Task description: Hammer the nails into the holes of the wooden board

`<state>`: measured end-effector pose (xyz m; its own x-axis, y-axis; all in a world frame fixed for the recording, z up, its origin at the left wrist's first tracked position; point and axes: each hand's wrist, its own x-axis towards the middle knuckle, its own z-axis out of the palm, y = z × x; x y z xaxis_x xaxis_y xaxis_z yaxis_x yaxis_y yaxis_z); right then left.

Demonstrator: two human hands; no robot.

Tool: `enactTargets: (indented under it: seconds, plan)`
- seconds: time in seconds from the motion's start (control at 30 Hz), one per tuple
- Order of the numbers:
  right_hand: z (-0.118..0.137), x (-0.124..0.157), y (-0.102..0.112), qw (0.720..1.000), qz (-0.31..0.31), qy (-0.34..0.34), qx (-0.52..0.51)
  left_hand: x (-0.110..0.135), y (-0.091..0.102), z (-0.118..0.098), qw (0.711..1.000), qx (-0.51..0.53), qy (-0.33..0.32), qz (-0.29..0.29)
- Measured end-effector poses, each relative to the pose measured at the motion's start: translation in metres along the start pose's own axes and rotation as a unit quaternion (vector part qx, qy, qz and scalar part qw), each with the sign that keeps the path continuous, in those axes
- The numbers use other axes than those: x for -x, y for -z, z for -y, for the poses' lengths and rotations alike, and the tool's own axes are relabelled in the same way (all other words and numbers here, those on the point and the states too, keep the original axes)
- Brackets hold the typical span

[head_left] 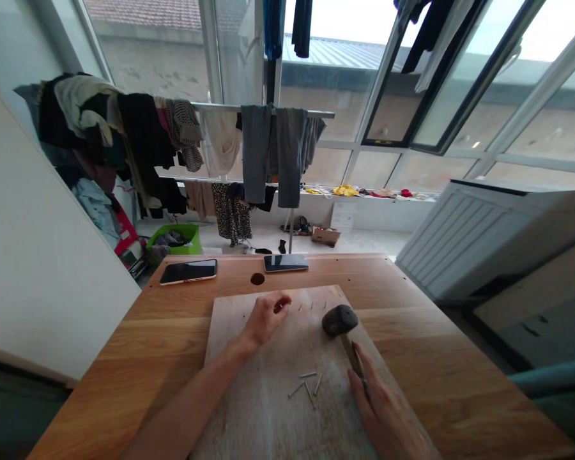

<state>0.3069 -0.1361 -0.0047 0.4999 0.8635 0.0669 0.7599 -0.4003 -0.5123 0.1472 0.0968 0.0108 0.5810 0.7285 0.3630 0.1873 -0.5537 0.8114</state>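
Note:
Near the far edge of a pale wooden board (259, 383), my left hand (264, 316) is closed, thumb and fingers pinched at a thin nail (289, 306) that shows only in part. To its right, a short row of nails (312, 305) stands upright in the board. My right hand (381, 406) grips the wooden handle of a hammer (340, 321) with a thick black head. The head is over the board's right side, just in front of the row. Several loose nails (309, 387) lie on the board between my two forearms.
The board rests on a wooden table (402, 319). Two phones, one at the left (188, 271) and one in the middle (286, 262), lie along its far edge beside a round hole (257, 279). Beyond stand a clothes rack (263, 108), a green basket (194, 239) and a white washing machine (441, 236).

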Motion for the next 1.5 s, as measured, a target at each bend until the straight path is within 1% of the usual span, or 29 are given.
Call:
enactTargets:
  seconds: [0.1,0.23,0.33,0.43,0.57,0.67,0.77,0.93,1.03,1.1,1.17,1.2,1.23,1.3,1.33,1.4,1.43,1.5]
  plan:
    - [-0.003,-0.002,0.004,1.000,0.014,0.001,0.005,0.002,0.001,0.000,1.000,0.002,0.002,0.005]
    - [-0.005,-0.001,0.008,1.000,-0.005,0.013,0.003,0.001,0.001,-0.001,1.000,-0.008,-0.010,0.012]
    - [0.002,-0.001,0.009,1.000,-0.007,0.019,-0.007,0.001,0.000,-0.001,1.000,-0.022,-0.014,0.014]
    - [0.021,-0.005,0.008,1.000,0.003,0.022,-0.019,0.002,-0.001,0.001,1.000,-0.019,0.003,0.014]
    - [0.058,-0.016,0.009,0.995,-0.015,0.081,-0.054,0.001,0.000,0.003,1.000,-0.007,0.024,0.019]
    - [0.079,-0.028,0.010,0.993,0.011,0.102,-0.051,0.001,0.000,0.002,1.000,0.003,0.013,0.017]
    - [0.089,-0.037,0.009,0.992,0.039,0.116,-0.018,0.001,0.001,0.001,1.000,0.012,-0.003,0.017]
    - [0.092,-0.041,0.007,0.992,0.038,0.118,-0.004,0.001,-0.001,0.004,1.000,0.010,0.005,0.017]
    - [0.089,-0.039,0.007,0.992,0.033,0.119,0.000,0.002,-0.001,0.005,0.999,0.013,-0.003,0.029]
    - [0.085,-0.037,0.007,0.992,0.025,0.120,-0.008,0.002,0.001,0.002,0.999,0.006,-0.015,0.035]
    - [0.076,-0.032,0.007,0.994,0.006,0.110,-0.018,0.003,0.007,-0.007,0.998,-0.037,-0.027,0.041]
    - [0.071,-0.029,0.008,0.995,-0.006,0.101,-0.020,0.004,0.010,-0.014,0.996,-0.073,-0.031,0.050]
    - [0.065,-0.027,0.009,0.995,-0.014,0.095,-0.020,0.005,0.013,-0.022,0.991,-0.111,-0.037,0.071]
    - [0.051,-0.021,0.012,0.996,-0.014,0.090,-0.016,0.009,0.017,-0.042,0.972,-0.180,-0.059,0.142]
    - [0.044,-0.018,0.013,0.996,-0.009,0.090,-0.012,0.012,0.017,-0.052,0.957,-0.208,-0.076,0.187]
    - [0.031,-0.013,0.014,0.996,0.002,0.091,0.000,0.021,0.012,-0.068,0.923,-0.252,-0.122,0.263]
    - [0.025,-0.010,0.014,0.996,0.005,0.090,0.008,0.026,0.008,-0.074,0.907,-0.269,-0.148,0.287]
    - [0.017,-0.007,0.012,0.996,0.001,0.087,0.022,0.036,-0.002,-0.081,0.883,-0.303,-0.191,0.303]
